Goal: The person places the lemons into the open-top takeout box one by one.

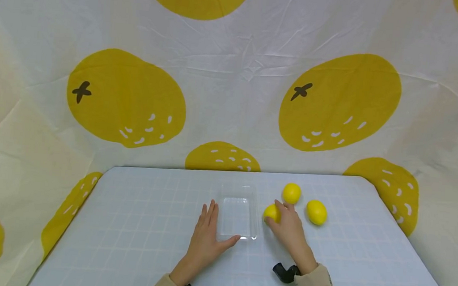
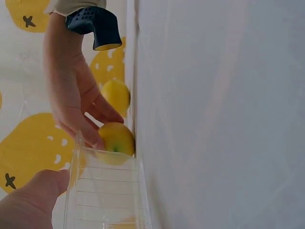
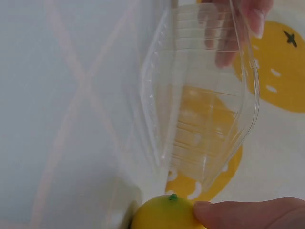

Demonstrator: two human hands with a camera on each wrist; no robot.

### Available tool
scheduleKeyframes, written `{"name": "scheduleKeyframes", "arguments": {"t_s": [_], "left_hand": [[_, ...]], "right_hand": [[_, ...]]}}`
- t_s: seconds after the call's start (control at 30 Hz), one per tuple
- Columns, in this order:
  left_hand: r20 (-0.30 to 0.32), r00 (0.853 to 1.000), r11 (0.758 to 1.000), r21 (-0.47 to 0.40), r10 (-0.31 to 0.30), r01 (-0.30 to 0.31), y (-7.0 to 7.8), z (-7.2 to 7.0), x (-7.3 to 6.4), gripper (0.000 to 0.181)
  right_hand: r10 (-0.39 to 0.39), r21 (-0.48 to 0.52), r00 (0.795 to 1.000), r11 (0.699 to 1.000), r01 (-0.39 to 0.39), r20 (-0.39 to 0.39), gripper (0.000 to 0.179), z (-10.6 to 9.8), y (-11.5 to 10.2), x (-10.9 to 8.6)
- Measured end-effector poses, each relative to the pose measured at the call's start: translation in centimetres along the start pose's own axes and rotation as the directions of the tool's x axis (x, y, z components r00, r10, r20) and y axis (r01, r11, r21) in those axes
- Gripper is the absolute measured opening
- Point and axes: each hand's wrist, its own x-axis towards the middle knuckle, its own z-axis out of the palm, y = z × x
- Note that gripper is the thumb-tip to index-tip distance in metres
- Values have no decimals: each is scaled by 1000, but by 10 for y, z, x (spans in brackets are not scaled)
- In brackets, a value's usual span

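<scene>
A clear plastic container (image 1: 234,217) stands on the table, its inside bare. My left hand (image 1: 207,238) rests along its left side, fingers straight and thumb spread toward the near rim. Just right of the container, my right hand (image 1: 290,231) holds a yellow lemon (image 1: 272,213) between thumb and fingers. In the left wrist view this lemon (image 2: 116,138) shows a green tip and seems to sit low at the tabletop. The right wrist view has my thumb pressed on the lemon (image 3: 164,214), with the container wall (image 3: 205,124) beyond.
Two more lemons lie near my right hand: one behind it (image 1: 291,193), another to its right (image 1: 316,212). A pale checked cloth covers the table (image 1: 147,208). Behind hangs a white curtain (image 1: 233,94) printed with large yellow fruit.
</scene>
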Motion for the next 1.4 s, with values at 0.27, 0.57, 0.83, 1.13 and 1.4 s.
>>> {"name": "scheduleKeyframes", "arguments": {"t_s": [0.27, 0.57, 0.83, 1.13, 1.4], "left_hand": [[-2, 1000, 1000, 21, -5, 5, 0, 0, 0, 113], [-15, 1000, 1000, 19, 10, -9, 0, 1, 0, 112], [-14, 1000, 1000, 14, 12, -12, 1, 0, 0, 111], [-19, 1000, 999, 30, 19, -19, 1, 2, 0, 110], [-37, 999, 999, 42, 33, -31, 0, 3, 0, 110]], "right_hand": [[-1, 29, 999, 1000, -1, 48, 65, 4, 2, 4], [-4, 54, 1000, 999, 3, 13, 67, 7, 4, 5], [-4, 89, 1000, 996, 4, 2, 73, 11, 10, 8], [-17, 100, 1000, 995, 18, -6, 75, 18, 14, 11], [-14, 135, 999, 991, 18, -34, 69, 21, 15, 10]]}}
